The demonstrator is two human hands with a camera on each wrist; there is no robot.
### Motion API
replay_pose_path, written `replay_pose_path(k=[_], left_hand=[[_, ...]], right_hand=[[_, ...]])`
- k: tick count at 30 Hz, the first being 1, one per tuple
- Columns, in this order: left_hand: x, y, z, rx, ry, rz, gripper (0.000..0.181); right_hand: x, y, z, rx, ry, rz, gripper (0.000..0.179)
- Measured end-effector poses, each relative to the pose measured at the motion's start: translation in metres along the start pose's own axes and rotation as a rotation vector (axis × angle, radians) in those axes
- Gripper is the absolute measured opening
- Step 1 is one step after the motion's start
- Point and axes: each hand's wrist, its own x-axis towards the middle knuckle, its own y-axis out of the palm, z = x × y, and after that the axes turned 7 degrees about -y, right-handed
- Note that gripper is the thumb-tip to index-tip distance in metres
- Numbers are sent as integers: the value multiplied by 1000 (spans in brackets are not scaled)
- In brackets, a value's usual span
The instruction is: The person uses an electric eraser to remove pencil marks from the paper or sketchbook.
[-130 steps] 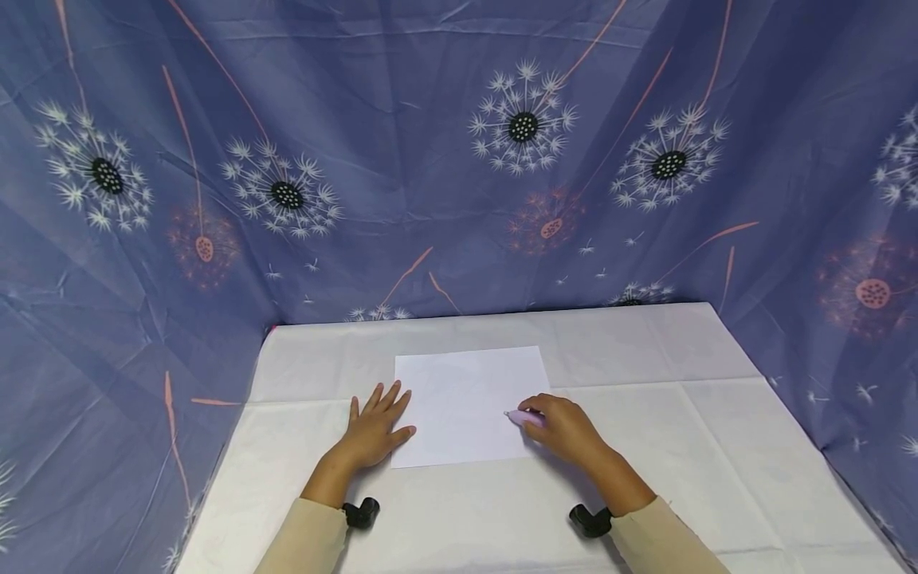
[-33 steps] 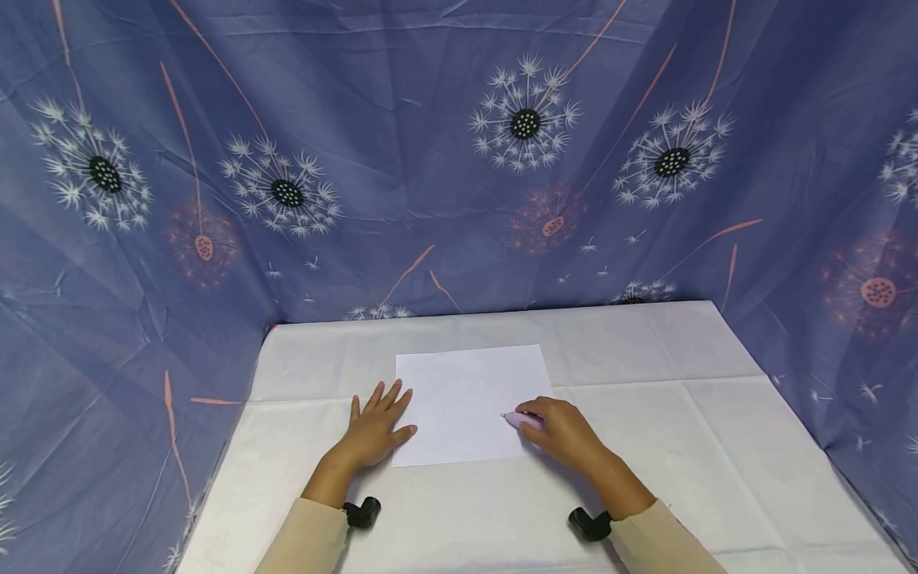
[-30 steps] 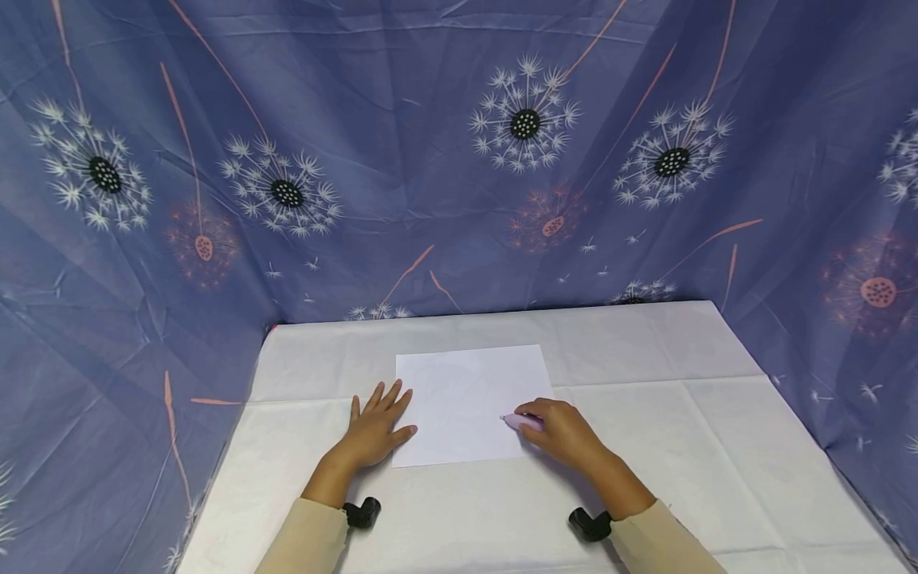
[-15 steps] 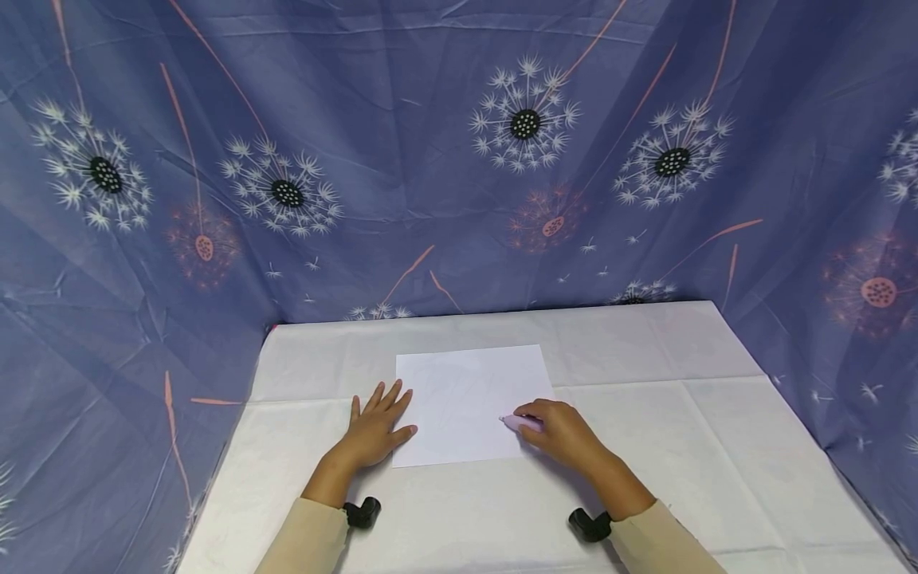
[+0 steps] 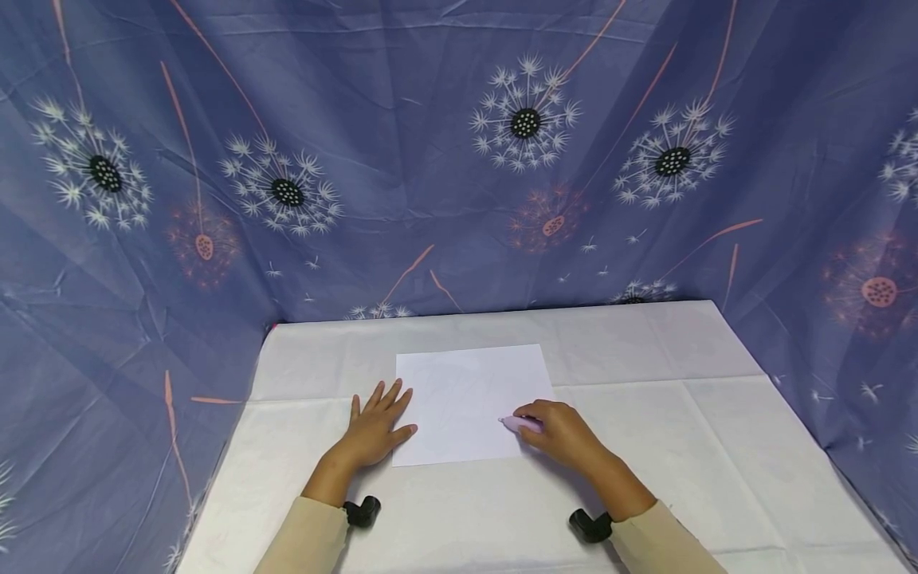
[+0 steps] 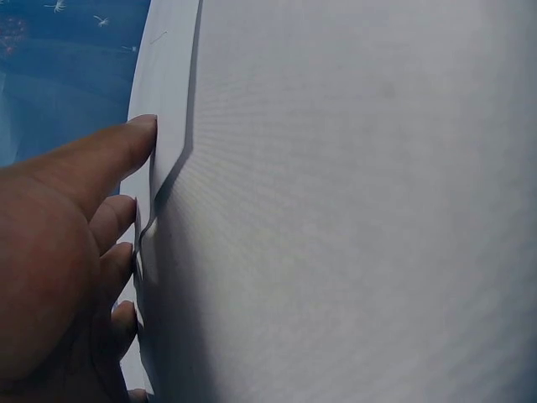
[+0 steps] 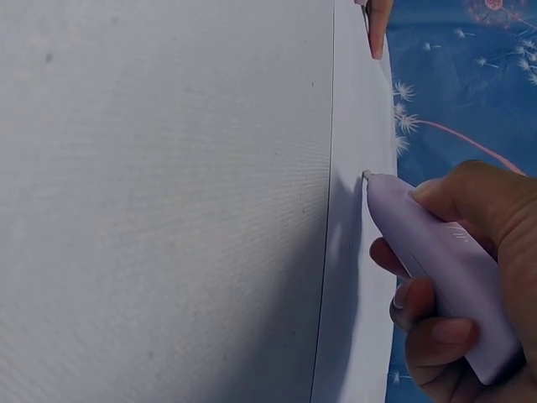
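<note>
A sheet of white paper lies on the white cloth, its near edge a thin line in the right wrist view. My left hand rests spread over the paper's left edge, with the thumb and fingertips on it. In my right hand I grip a chunky lilac pen-shaped tool with a narrow pale tip. From the right wrist view, the thumb lies along the tool and the other fingers curl round it. Its tip points left, right at the paper's surface. A short thin dark line shows on the paper in the left wrist view.
A white cloth with fold lines covers the table. Behind and at both sides hangs a blue dandelion-print curtain. Black wrist mounts sit at the cuffs of both beige sleeves.
The tool's tip has shifted slightly left and toward the person, with the right hand following a little. The left hand keeps its place on the paper.
</note>
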Motion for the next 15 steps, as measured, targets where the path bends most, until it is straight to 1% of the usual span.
replay_pose_path(k=[11, 15], left_hand=[[1, 0, 0, -2, -7, 3, 68], [1, 0, 0, 5, -6, 2, 69]], right_hand=[[1, -1, 1, -1, 3, -1, 23], [1, -1, 0, -3, -9, 3, 23]])
